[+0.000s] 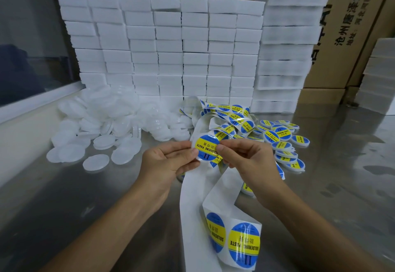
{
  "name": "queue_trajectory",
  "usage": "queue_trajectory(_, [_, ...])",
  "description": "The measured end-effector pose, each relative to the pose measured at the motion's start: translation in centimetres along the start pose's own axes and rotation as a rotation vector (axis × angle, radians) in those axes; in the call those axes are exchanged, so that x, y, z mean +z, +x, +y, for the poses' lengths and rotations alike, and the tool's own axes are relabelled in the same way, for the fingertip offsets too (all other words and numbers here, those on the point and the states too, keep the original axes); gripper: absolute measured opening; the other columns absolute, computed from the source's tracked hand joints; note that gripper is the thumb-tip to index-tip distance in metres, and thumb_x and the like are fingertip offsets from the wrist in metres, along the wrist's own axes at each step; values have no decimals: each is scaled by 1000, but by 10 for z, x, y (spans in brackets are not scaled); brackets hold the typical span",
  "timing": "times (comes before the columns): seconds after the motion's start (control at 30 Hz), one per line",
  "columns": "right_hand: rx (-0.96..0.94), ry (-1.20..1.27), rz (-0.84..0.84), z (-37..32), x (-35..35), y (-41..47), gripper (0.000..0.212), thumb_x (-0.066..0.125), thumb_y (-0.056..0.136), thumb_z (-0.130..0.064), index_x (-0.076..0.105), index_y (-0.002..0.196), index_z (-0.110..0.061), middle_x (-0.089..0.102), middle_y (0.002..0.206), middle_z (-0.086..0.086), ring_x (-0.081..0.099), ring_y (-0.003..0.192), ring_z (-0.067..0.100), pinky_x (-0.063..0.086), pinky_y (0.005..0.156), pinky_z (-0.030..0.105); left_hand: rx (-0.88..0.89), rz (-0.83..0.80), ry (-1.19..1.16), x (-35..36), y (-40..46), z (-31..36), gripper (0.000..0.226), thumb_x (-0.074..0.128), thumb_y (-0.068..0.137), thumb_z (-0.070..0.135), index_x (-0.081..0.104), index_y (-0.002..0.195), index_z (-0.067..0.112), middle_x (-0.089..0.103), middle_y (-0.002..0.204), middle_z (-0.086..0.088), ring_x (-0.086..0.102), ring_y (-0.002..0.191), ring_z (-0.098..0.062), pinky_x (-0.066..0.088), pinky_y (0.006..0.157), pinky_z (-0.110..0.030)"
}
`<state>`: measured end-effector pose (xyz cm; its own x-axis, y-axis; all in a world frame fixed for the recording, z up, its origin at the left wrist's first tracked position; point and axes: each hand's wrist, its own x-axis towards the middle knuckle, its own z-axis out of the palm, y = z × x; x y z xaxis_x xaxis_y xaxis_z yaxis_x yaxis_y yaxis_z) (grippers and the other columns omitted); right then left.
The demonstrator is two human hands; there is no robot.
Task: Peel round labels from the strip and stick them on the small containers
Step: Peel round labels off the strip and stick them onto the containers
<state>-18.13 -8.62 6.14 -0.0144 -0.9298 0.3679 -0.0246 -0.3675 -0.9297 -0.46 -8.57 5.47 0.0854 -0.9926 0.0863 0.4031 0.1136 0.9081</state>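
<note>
A big wall of white foam blocks (171, 47) stands at the back of the shiny metal table (64, 197). Everything here is told from that wall.

In front of the wall's left part lies a heap of small round white plastic containers (106, 126) with no labels on them – some have slid out flat onto the table.

In front of the wall's middle, closer to the person, the left hand (171, 164) holds one small round container with a blue and yellow round label (207, 146) on top. Its fingers are curled around the container's left edge, with the thumb on the rim. The label reads "SOLDERING PASTE". The right hand (245, 160) is just beside it, with thumb and first finger pressed together on the label's right edge.

A long white paper strip with blue and yellow round labels (235, 239) hangs down under both hands and curls on the table near the person. More of the strip lies twisted up right against the foot of the wall.

In front of the wall's right part sits a pile of small containers with labels stuck on (280, 141) – they overlap each other.

Behind the wall stand brown cardboard boxes (352, 25) with dark printed writing.
</note>
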Motion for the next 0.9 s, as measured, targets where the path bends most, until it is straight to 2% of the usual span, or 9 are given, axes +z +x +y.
queue_trajectory(0.4, [-17,-15,5,2,0,0,10,76,80,-7,75,81,-17,74,67,-5,65,57,1,47,55,10,27,-28,38,1,-3,1,31,77,57,8,70,87,2,74,83,-19,74,72,-26,59,61,-25])
queue_trajectory(0.6, [-11,-52,11,3,-1,1,10,77,79,-11,76,81,-21,75,72,-5,68,61,2,49,57,11,44,-48,41,1,-3,1,16,80,54,11,78,70,12,75,81,-18,74,71,-25,58,60,-24])
queue_trajectory(0.67, [-16,-62,12,3,-1,1,11,77,79,-12,75,79,-22,75,73,-6,69,63,3,49,57,11,55,-62,64,1,-4,1,17,80,54,13,79,71,16,75,81,-17,74,73,-26,57,61,-23])
queue_trajectory(0.83, [-19,-86,31,4,-1,2,12,78,78,-10,76,77,-22,76,74,-4,72,68,9,55,62,16,107,-63,119,2,-6,2,26,82,54,13,74,79,9,75,80,-16,74,74,-27,59,63,-27])
queue_trajectory(0.9, [-22,-101,39,5,-2,2,12,79,78,-10,76,76,-21,76,74,-3,73,70,12,58,66,20,139,-57,172,3,-7,2,23,82,59,7,73,80,8,75,77,-14,74,71,-26,60,66,-29])
